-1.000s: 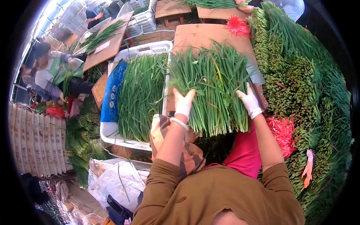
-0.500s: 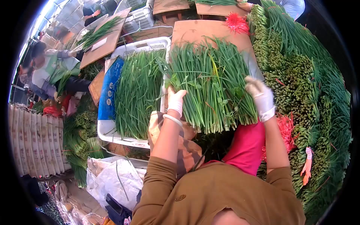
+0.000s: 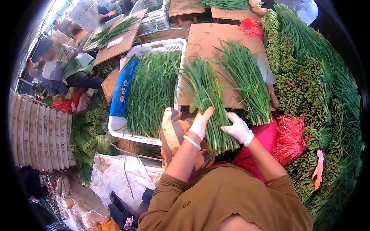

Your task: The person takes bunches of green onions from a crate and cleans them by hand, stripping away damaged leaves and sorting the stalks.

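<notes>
My left hand (image 3: 201,122), gloved in white, is wrapped round the left side of a thick bunch of green stalks (image 3: 211,104). On the bunch's right side my right hand (image 3: 238,129), also gloved, presses with its fingers round the stalks. The cut ends point toward me. A second pile of stalks (image 3: 250,82) lies on the right of the brown board (image 3: 200,42), beside a flat metal blade (image 3: 265,69). Left of the board, a white crate (image 3: 135,50) holds more green stalks.
Stacked bundles (image 3: 300,84) fill the right side, with red ties (image 3: 289,138) and an orange glove (image 3: 318,169) on them. Another red tie bundle (image 3: 250,27) sits on the board's far corner. A person (image 3: 73,63) sits at the left. White sacking (image 3: 119,177) lies lower left.
The wide layer of stalks has been parted. My hands have gathered the left part into a bunch nearer me, and the right part stays on the board.
</notes>
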Available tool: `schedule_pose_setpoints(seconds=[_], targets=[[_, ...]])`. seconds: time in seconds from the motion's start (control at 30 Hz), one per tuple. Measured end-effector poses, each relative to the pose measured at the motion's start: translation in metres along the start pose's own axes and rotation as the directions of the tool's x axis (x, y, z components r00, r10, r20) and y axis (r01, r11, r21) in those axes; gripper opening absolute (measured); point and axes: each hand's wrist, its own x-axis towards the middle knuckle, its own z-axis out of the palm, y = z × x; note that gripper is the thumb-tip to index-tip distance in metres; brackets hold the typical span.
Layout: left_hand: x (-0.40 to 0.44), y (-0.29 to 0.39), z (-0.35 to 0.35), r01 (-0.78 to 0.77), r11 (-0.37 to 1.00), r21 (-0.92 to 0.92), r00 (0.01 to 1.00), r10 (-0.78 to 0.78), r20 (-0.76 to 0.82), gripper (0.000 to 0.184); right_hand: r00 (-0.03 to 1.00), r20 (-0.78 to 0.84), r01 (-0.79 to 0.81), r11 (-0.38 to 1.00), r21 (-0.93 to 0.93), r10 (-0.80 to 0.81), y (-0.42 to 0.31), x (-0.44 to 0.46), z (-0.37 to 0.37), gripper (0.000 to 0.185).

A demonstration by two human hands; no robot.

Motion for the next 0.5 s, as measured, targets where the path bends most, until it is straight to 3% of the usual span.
schedule_pose_setpoints(seconds=[0.07, 0.1, 0.3, 0.4, 0.5], targets=[[-0.013, -0.006, -0.005, 0.071, 0.996, 0.055, 0.989, -0.077, 0.129, 0.061, 0.997, 0.045, 0.072, 0.996, -0.058, -0.069, 0.003, -0.020, -0.001, 0.068], [-0.026, -0.008, 0.002, 0.005, 0.996, 0.094, 0.994, -0.015, 0.107, 0.046, 0.996, 0.055, 0.070, 0.995, -0.075, -0.066, 0.003, -0.030, 0.003, 0.066], [-0.041, -0.031, 0.016, -0.020, 0.985, 0.174, 0.994, 0.001, 0.111, 0.038, 0.988, -0.029, 0.146, 0.973, -0.181, -0.154, -0.003, -0.059, 0.014, 0.060], [-0.055, -0.021, 0.014, 0.108, 0.994, 0.013, 0.975, -0.108, 0.193, 0.040, 0.984, -0.009, 0.170, 0.964, -0.202, -0.176, -0.030, -0.068, -0.002, 0.062], [-0.072, -0.015, 0.013, 0.067, 0.991, -0.114, 0.953, -0.030, 0.302, 0.035, 0.980, 0.027, 0.200, 0.964, -0.176, -0.198, -0.064, -0.081, -0.019, 0.065]])
